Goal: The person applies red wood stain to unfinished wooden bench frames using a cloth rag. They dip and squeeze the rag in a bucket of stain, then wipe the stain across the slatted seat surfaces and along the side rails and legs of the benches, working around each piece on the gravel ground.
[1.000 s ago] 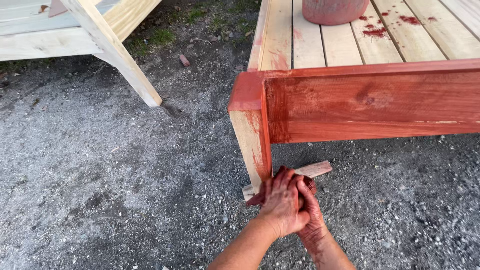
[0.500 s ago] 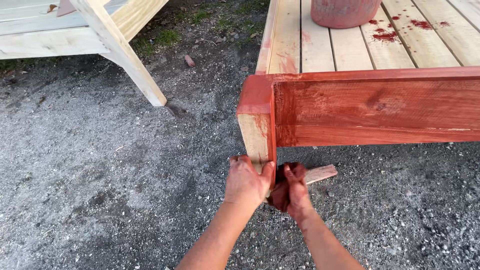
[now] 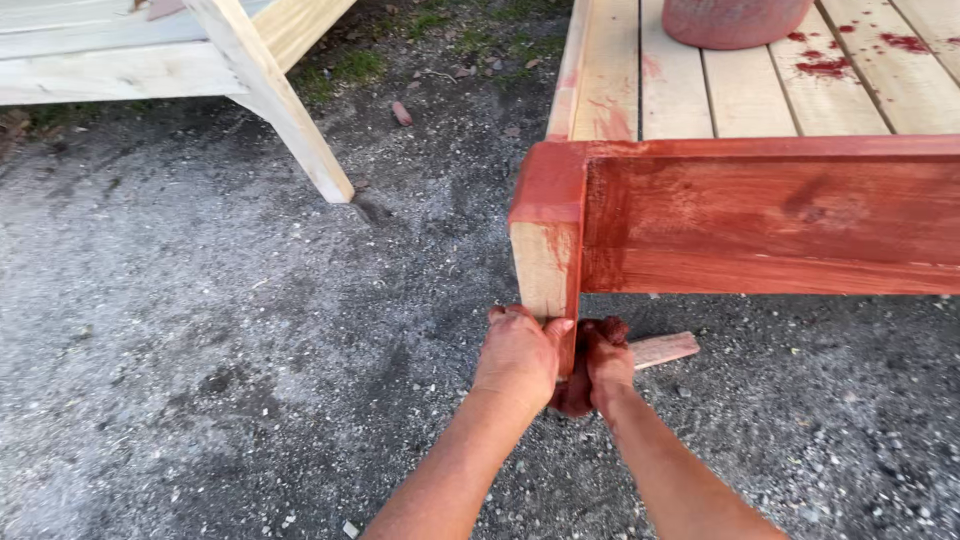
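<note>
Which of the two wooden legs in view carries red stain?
The near leg that both hands grip, red at its top and right edge. The slanted leg on the pale piece at upper left is bare wood.

I am working outdoors, in a yard used as an open-air woodworking spot. The gravel ground [image 3: 230, 380] under me is grey and gritty, with a strip of grass and dead leaves [image 3: 420, 40] at its far edge. Two pieces of slatted timber furniture stand right on it: an unpainted pale wooden frame [image 3: 150, 60] and a partly red-stained wooden bench [image 3: 760, 215], its bare slats spattered with red stain drips [image 3: 825, 68].
</note>
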